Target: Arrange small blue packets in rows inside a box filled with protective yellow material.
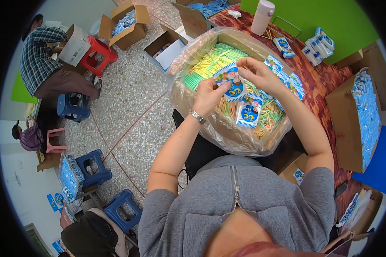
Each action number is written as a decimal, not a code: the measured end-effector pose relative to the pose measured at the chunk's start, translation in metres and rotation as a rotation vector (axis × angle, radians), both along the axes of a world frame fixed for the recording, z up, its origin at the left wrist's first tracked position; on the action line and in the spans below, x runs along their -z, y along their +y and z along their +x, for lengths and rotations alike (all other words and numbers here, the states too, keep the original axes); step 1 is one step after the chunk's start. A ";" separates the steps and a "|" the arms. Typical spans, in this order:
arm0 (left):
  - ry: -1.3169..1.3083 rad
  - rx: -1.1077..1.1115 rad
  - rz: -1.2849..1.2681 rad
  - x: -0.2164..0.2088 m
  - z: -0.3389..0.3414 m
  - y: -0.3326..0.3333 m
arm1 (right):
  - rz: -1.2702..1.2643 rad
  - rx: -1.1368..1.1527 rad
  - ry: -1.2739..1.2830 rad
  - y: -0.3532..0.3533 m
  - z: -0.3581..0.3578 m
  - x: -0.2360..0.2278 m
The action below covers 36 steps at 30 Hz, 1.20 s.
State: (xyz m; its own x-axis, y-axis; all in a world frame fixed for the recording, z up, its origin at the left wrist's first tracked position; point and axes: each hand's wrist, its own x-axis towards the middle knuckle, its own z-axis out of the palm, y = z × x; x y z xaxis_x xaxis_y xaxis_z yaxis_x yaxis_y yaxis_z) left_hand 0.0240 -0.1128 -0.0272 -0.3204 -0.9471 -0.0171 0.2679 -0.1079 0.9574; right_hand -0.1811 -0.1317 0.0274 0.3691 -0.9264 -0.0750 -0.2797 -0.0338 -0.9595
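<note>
My left hand point(210, 97) pinches the lower left side of a small blue-and-white printed packet point(232, 82), holding it above a plastic-lined container. My right hand point(261, 77) is at the packet's upper right edge, thumb and fingers closed on it. Below, the container holds bundles of thin yellow and green sticks point(218, 58). Loose multicoloured sticks point(270, 118) lie nearer me. Another printed packet point(249, 112) rests on these sticks, and several more packets point(292, 85) lie along the right side. Clear plastic lining point(240, 143) folds over the container's rim.
On the red-brown table point(317, 92) stand a pale pink bottle point(262, 18) and stacked packets point(319, 48). A carton point(351, 120) full of packets is at right. Blue stools point(123, 209) and an open carton point(125, 25) stand left. Two people point(40, 60) sit farther off.
</note>
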 end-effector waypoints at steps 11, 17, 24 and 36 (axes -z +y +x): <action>-0.112 0.064 -0.023 0.004 -0.003 -0.004 | -0.260 -0.122 0.267 -0.012 0.005 -0.025; -0.647 -0.022 -0.344 -0.008 0.002 0.016 | 0.089 -0.403 0.138 -0.009 -0.009 -0.030; -0.542 0.165 -0.662 0.010 -0.010 0.043 | -0.314 -0.143 0.601 -0.052 -0.004 0.046; -0.504 0.095 -0.593 0.011 0.003 0.038 | -0.228 -0.291 0.989 -0.076 0.066 0.082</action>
